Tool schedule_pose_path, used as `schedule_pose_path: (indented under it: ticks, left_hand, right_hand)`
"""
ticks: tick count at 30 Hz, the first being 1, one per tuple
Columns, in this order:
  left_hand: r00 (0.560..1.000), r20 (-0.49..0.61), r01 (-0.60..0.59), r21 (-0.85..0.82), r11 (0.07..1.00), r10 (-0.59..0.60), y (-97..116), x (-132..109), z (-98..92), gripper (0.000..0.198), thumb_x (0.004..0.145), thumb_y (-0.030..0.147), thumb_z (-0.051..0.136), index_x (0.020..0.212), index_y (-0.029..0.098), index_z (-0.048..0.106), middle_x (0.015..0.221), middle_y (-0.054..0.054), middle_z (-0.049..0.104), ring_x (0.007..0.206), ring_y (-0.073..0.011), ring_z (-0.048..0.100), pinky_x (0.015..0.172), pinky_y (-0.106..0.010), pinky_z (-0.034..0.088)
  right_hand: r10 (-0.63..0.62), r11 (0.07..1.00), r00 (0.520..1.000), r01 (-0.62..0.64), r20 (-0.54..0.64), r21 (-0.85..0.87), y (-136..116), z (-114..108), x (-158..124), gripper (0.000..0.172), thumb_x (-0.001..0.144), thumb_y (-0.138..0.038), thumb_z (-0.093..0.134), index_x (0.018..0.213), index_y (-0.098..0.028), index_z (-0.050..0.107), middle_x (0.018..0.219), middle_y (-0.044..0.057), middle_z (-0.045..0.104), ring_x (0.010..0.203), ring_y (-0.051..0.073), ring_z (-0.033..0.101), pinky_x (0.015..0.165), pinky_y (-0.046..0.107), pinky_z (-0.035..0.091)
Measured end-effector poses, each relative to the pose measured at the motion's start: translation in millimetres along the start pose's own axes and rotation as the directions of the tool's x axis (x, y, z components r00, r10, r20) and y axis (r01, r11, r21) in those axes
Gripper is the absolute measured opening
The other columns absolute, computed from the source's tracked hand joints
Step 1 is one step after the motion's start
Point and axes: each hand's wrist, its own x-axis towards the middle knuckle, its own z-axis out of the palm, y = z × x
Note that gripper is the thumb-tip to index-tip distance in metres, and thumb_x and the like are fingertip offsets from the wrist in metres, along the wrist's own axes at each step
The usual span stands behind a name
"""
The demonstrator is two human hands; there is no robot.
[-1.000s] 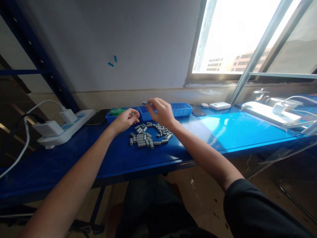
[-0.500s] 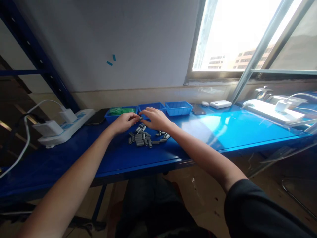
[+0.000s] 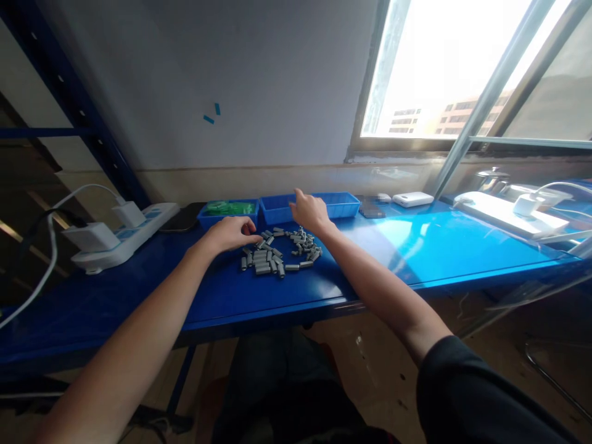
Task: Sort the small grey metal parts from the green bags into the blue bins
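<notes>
My left hand (image 3: 231,234) is low over the blue table, its fingers curled with a gap to the thumb. The thumb tip is at the edge of a pile of grey hexagonal metal standoffs (image 3: 261,259); I see nothing held. My right hand (image 3: 311,213) is raised over the front of the blue bins, fingertips apart, with no object visible in it. Beneath its wrist lies a group of small metal screws (image 3: 303,242), with several standoffs around them. The middle blue bin (image 3: 276,213) and the right blue bin (image 3: 345,206) are partly hidden by this hand.
A left blue bin (image 3: 227,216) holds green packets. White power strips (image 3: 124,239) with plugs stand at the left. A dark phone-like slab (image 3: 184,217) lies behind them. A white box (image 3: 413,199) sits right of the bins, and a metal post (image 3: 472,132) rises by the window.
My hands were together over the pile with a small metal piece between their fingers. They have parted: the right moved right to the bins, the left slightly down to the pile.
</notes>
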Motion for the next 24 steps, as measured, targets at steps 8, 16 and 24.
schedule_pose_path:
  ticks: [8,16,24]
  left_hand:
    - [0.996,-0.005,0.085,0.165,0.983,-0.085,-17,7,5.5,0.022,0.067,0.037,0.062,0.084,0.025,0.069,0.086,-0.004,0.071,0.075,-0.0239,0.065,0.059,-0.028,0.041]
    - [0.97,-0.221,-0.157,-0.273,0.949,0.097,12,-1,4.3,0.026,0.071,0.041,0.061,0.081,0.021,0.048,0.075,-0.002,0.063,0.071,-0.0183,0.061,0.065,-0.028,0.046]
    - [0.952,-0.267,-0.266,-0.485,0.833,0.148,21,0,6.8,0.034,0.079,0.046,0.056,0.098,0.019,0.05,0.08,-0.003,0.064,0.075,-0.0183,0.062,0.072,-0.031,0.049]
  right_hand:
    - [-0.226,0.965,0.971,0.212,0.082,0.156,-21,9,-21,0.041,0.093,-0.037,0.041,0.13,-0.022,0.05,0.114,0.007,0.068,0.101,0.027,0.064,0.079,0.034,0.048]
    - [-0.452,0.876,0.886,0.419,0.101,0.237,-33,15,-30,0.035,0.091,-0.03,0.049,0.125,-0.023,0.054,0.116,0.006,0.065,0.1,0.022,0.062,0.079,0.029,0.044]
    - [-0.365,0.873,0.907,0.412,-0.211,0.261,-23,-15,-20,0.025,0.097,-0.027,0.041,0.111,-0.016,0.058,0.1,0.007,0.067,0.092,0.018,0.061,0.08,0.028,0.044]
